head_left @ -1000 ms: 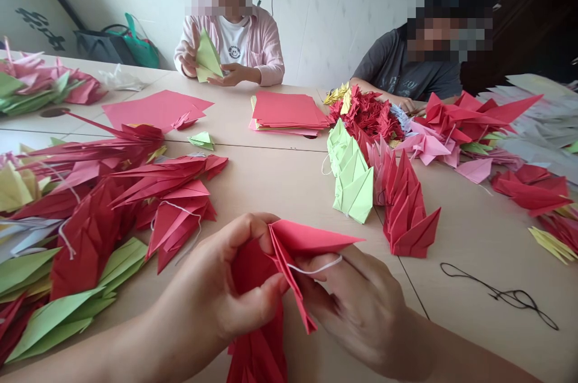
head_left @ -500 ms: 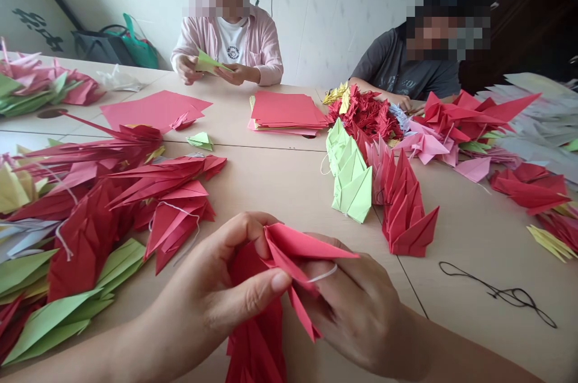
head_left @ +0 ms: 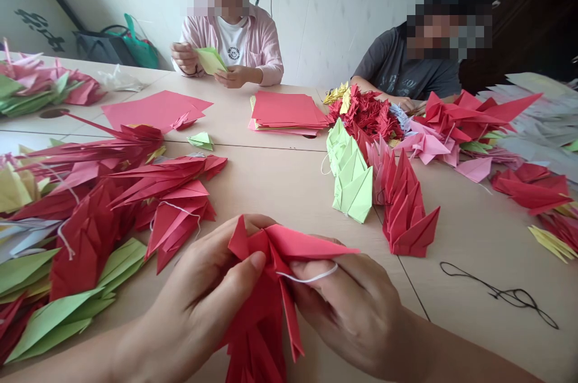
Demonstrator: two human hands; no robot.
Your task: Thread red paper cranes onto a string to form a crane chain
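Facing a pale wall (head_left: 325, 28), we share the room with two people across from us, one in a pink shirt (head_left: 267, 43), one in a dark shirt (head_left: 397, 64). Our table (head_left: 280, 175) is flat and looks smooth, crossed by thin seams, so loose paper should slide easily on it. A heap of folded paper (head_left: 88, 244) spreads to our left; a stack of red sheets (head_left: 289, 109) lies farther off.

Near us, a red bundle (head_left: 257, 347) shows below our hands; whether it joins what we hold, we cannot tell. Between our hands, above the table, is a red folded piece (head_left: 311, 243). We judge it light, crisp along its creases, and easy to crush or tear, best held by its thick folded parts rather than its points. Our left hand (head_left: 189, 302) pinches it, thumb on top; our right hand (head_left: 361, 305) curls around its other side, fingers partly hidden. A white string (head_left: 309, 279) crosses our right index finger.
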